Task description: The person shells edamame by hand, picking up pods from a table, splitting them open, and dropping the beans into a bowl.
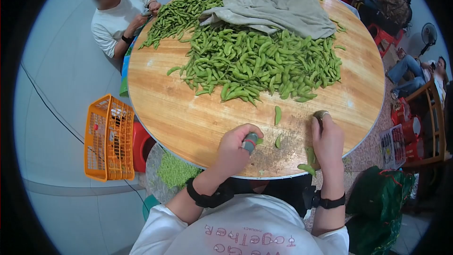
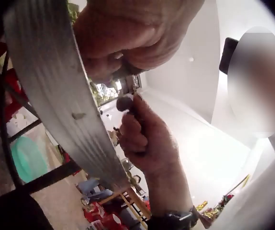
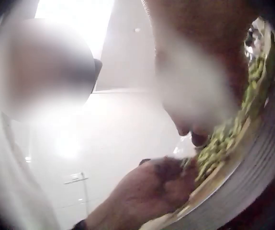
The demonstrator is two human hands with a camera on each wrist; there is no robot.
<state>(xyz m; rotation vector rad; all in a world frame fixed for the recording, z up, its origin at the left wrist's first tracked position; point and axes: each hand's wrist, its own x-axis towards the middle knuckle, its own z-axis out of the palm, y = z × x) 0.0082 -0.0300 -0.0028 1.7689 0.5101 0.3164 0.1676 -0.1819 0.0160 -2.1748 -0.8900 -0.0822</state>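
Note:
Near the front edge of the round wooden table [image 1: 174,123], my left hand [image 1: 234,148] has its fingers curled. A grey cylindrical cover with a red band [image 1: 249,143] sits at its thumb, and a green edamame pod [image 1: 260,140] shows pinched at the fingertips. My right hand [image 1: 329,138] is curled to the right, apart from the left, with a dark round-ended piece [image 1: 321,114] at its thumb tip. I cannot tell what lies inside its fingers. Loose pods [image 1: 306,168] lie beside its heel. Two single pods, one farther up [image 1: 277,114], lie between the hands.
A large heap of edamame pods [image 1: 264,63] covers the table's middle, partly under a grey cloth [image 1: 278,7]. Another person [image 1: 120,19] works at the far left. Below the left edge are an orange crate [image 1: 108,137], a red stool [image 1: 141,146] and shelled beans [image 1: 177,170].

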